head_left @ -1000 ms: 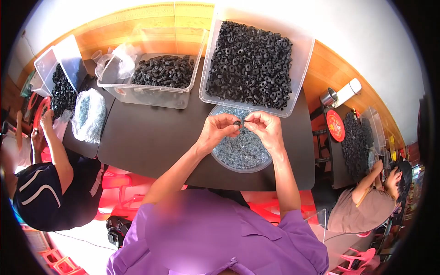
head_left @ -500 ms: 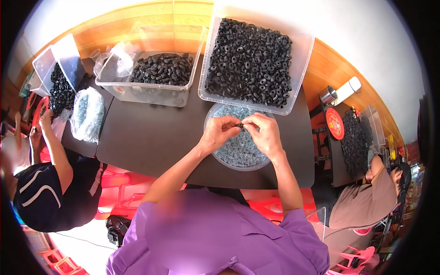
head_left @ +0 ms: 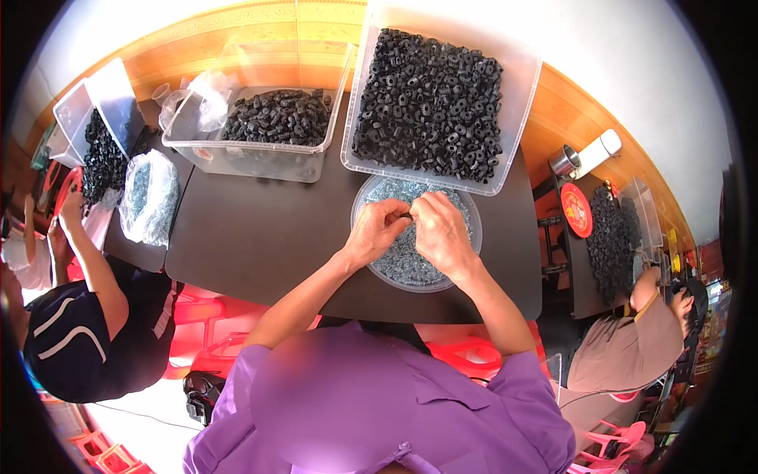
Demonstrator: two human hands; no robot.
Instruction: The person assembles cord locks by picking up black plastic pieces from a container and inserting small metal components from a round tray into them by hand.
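Over a round tub (head_left: 476,229) of small clear bluish pieces, my two hands meet fingertip to fingertip. A small black part (head_left: 406,216) is pinched in my left hand (head_left: 376,231), mostly covered by fingers. My right hand (head_left: 442,235) is closed against the same spot, its fingers curled with the back of the hand up; whatever it holds is hidden. Just beyond the tub stands a large clear bin (head_left: 426,178) full of black ring-like parts.
Left of the large bin is a clear box (head_left: 245,148) with black assembled pieces and a plastic bag. Another bag (head_left: 148,197) of bluish pieces lies farther left. Co-workers sit at left (head_left: 79,340) and right (head_left: 624,347). A red plate (head_left: 576,210) and white bottle (head_left: 598,154) are at right.
My right hand has turned over and curled its fingers, moving slightly left against my left fingertips. The black part is now more covered. The co-worker at right has lowered an arm.
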